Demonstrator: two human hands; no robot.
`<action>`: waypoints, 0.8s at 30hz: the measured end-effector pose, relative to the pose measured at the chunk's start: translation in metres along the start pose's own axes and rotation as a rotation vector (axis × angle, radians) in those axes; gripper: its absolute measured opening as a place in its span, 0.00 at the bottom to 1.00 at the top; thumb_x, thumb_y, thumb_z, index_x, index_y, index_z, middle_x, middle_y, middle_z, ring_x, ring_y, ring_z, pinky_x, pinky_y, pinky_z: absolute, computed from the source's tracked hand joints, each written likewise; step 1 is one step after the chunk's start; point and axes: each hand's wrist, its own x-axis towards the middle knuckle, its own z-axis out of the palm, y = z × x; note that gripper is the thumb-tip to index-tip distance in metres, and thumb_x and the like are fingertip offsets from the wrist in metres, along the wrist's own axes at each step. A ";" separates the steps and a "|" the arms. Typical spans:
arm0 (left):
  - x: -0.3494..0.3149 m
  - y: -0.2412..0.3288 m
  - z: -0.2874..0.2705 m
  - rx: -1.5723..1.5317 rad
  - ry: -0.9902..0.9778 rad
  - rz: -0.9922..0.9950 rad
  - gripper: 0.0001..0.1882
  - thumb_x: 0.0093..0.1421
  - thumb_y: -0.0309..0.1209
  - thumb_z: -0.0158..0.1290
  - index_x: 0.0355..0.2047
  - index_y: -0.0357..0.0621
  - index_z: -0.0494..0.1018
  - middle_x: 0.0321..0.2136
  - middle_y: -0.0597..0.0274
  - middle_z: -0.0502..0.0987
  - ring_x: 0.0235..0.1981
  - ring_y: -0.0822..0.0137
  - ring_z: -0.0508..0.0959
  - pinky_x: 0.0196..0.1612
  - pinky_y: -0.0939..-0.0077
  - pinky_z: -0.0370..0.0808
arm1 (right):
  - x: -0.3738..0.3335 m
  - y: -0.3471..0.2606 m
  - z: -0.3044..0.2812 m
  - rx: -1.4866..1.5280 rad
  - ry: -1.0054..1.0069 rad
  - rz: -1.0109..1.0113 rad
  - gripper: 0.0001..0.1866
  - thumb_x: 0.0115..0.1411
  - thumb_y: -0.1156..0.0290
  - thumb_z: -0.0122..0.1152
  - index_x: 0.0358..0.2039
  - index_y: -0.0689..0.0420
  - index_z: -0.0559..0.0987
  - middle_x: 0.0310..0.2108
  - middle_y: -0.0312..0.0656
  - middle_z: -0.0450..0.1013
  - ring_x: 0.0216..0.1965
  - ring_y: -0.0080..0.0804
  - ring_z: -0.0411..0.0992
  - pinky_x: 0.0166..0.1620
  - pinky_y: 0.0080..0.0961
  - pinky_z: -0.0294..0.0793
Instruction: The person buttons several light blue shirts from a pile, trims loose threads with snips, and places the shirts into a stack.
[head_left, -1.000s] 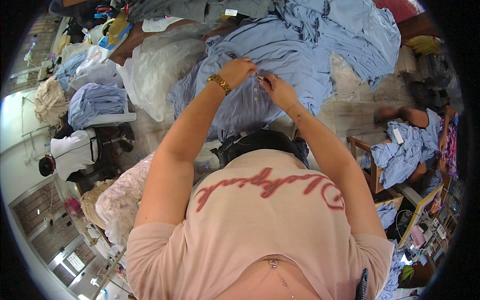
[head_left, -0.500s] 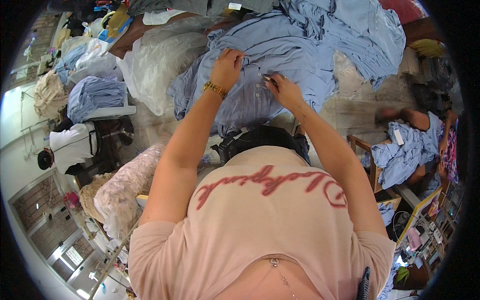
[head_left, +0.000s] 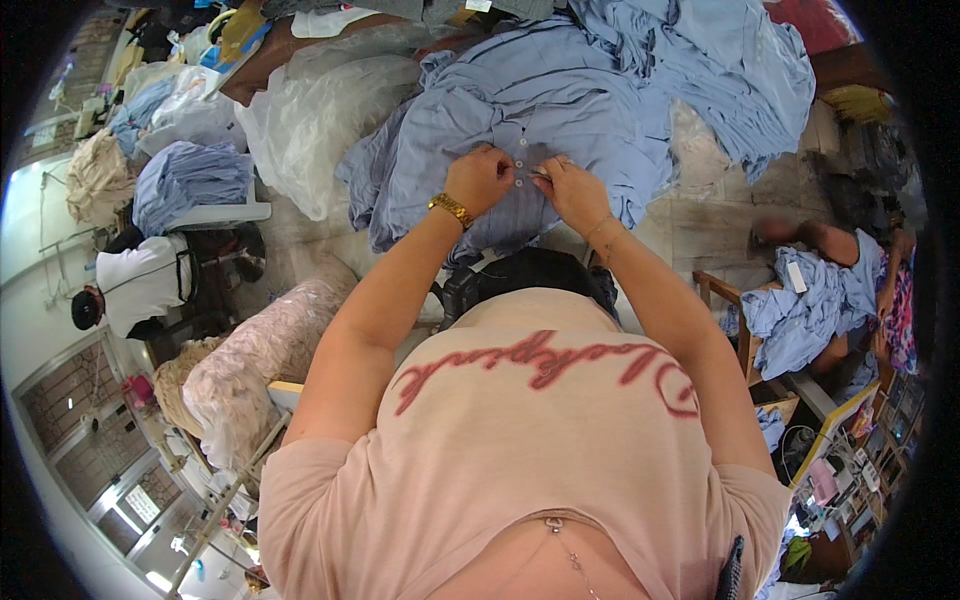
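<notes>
A light blue shirt point(head_left: 470, 120) with a row of small white buttons point(head_left: 519, 165) down its front is spread before me. My left hand point(head_left: 480, 180), with a gold watch at its wrist, is closed, its fingers curled just left of the buttons. Whether cloth or thread is pinched in it is hidden. On the right of the buttons, my right hand point(head_left: 574, 195) is closed around a small slim tool point(head_left: 539, 174). Its tip points toward the buttons, and its exact kind is too small to tell.
More blue garments point(head_left: 700, 70) are heaped at the far right. Clear plastic sheeting point(head_left: 325, 130) lies left of the shirt. A person in white point(head_left: 145, 285) is at the left beside stacked blue cloth point(head_left: 190, 190); another person point(head_left: 895, 300) sits at the right with blue garments.
My left hand has come nearer and to the right, from the upper part of the shirt to beside the buttons. My right hand has moved slightly nearer, still with the small tool.
</notes>
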 end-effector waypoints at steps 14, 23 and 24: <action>-0.001 -0.006 -0.007 -0.145 0.018 0.000 0.07 0.46 0.32 0.51 0.24 0.43 0.72 0.23 0.57 0.73 0.27 0.57 0.73 0.29 0.67 0.69 | 0.007 -0.017 -0.005 -0.047 0.030 0.004 0.11 0.54 0.61 0.48 0.28 0.56 0.66 0.25 0.42 0.68 0.24 0.40 0.70 0.24 0.34 0.69; 0.002 -0.005 -0.007 -0.179 0.067 0.053 0.06 0.49 0.31 0.50 0.26 0.42 0.71 0.23 0.58 0.74 0.23 0.61 0.74 0.27 0.72 0.69 | 0.014 -0.018 -0.007 0.010 -0.017 0.087 0.13 0.54 0.59 0.46 0.27 0.57 0.68 0.25 0.45 0.70 0.26 0.44 0.70 0.27 0.38 0.69; 0.003 -0.009 -0.008 -0.275 0.158 -0.108 0.06 0.50 0.31 0.50 0.26 0.42 0.71 0.22 0.59 0.74 0.22 0.63 0.73 0.26 0.73 0.69 | 0.014 -0.016 -0.006 0.048 -0.035 0.131 0.14 0.54 0.58 0.46 0.27 0.57 0.68 0.26 0.46 0.70 0.27 0.46 0.70 0.29 0.39 0.69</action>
